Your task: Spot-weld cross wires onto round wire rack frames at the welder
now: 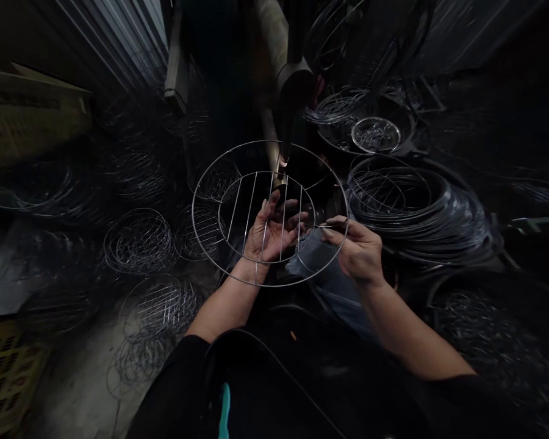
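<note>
A round wire rack (251, 204), with an outer ring, a smaller inner ring and several straight bars across, lies level in front of me. My left hand (269, 236) is beneath it, palm up, fingers apart and loosely bent; I see it through the bars. On the right side, my right hand (357, 249) pinches a short wire (322, 227) between thumb and fingers, near the gap between the two rings. The rack's far part is at a metal machine tip (280, 177), lit at its end. Whether the tip touches the wire, I cannot tell.
Stacks of wire racks (139, 241) are on the floor at left. At right are a large pile of wire rings (407, 201), a round dish of small metal pieces (376, 135) and a dark heap of metal pieces (494, 341). A yellow crate (9, 372) sits lower left.
</note>
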`<state>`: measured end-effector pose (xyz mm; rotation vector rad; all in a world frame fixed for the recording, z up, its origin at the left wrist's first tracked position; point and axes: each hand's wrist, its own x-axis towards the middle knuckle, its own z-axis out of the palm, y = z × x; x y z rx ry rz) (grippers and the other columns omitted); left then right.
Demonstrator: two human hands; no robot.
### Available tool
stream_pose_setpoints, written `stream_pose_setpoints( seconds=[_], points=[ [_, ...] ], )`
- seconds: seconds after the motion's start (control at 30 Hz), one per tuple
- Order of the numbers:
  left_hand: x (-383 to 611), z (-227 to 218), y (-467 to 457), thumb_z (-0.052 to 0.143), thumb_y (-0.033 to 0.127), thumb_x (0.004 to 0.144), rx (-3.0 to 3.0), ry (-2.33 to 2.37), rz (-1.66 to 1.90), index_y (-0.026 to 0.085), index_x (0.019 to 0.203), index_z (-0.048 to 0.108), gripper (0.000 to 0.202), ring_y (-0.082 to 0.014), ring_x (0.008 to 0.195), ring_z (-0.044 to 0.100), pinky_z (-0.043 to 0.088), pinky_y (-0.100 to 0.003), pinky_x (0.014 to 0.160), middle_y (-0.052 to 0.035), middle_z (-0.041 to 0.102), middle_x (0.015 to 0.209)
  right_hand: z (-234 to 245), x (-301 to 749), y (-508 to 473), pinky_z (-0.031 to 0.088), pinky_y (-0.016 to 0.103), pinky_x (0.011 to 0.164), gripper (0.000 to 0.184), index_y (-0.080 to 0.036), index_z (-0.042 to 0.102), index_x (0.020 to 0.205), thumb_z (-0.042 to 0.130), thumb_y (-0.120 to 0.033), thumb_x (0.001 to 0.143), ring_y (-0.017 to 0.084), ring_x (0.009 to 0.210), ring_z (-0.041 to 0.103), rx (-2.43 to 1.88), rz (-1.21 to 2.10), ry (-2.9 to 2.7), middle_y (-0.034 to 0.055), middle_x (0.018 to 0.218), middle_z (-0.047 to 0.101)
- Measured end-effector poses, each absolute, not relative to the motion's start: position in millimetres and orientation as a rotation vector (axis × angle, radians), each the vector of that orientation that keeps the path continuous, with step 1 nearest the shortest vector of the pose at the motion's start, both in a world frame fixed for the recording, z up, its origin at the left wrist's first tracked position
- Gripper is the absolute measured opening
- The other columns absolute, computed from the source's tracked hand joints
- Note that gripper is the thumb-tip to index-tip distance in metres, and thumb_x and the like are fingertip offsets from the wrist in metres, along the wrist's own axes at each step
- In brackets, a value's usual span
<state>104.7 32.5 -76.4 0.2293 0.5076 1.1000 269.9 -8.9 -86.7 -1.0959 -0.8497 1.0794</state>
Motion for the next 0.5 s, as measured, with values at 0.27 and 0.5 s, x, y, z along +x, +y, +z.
stream_pose_setpoints(
  seconds=[0.27,0.5],
  points=[
    [105.4,-78.4,31.9,0.044,0.043,0.097,0.192,0.512,1.077,0.034,0.118,0.062,0.030,-0.0256,0.096,0.068,0.050,-0.041,0.083,-0.0025,0.069,0.109,-90.6,268.4,-8.3,0.043,0.028,0.057,0.014,-0.021,0.074,0.073,0.082,-0.029,0.063,0.012,0.052,0.053,-1.182,0.941,-0.853,-0.0032,0.055,0.061],
    [95.2,-86.1,22.3,0.047,0.032,0.096,0.085,0.412,1.025,0.027,0.120,0.062,0.029,-0.0245,0.081,0.069,0.050,-0.040,0.075,-0.0054,0.070,0.096,-95.2,275.7,-17.4,0.045,0.029,0.054,0.019,-0.022,0.075,0.071,0.084,-0.031,0.056,0.014,0.051,0.054,-1.290,1.071,-0.927,-0.0008,0.055,0.063]
  ],
)
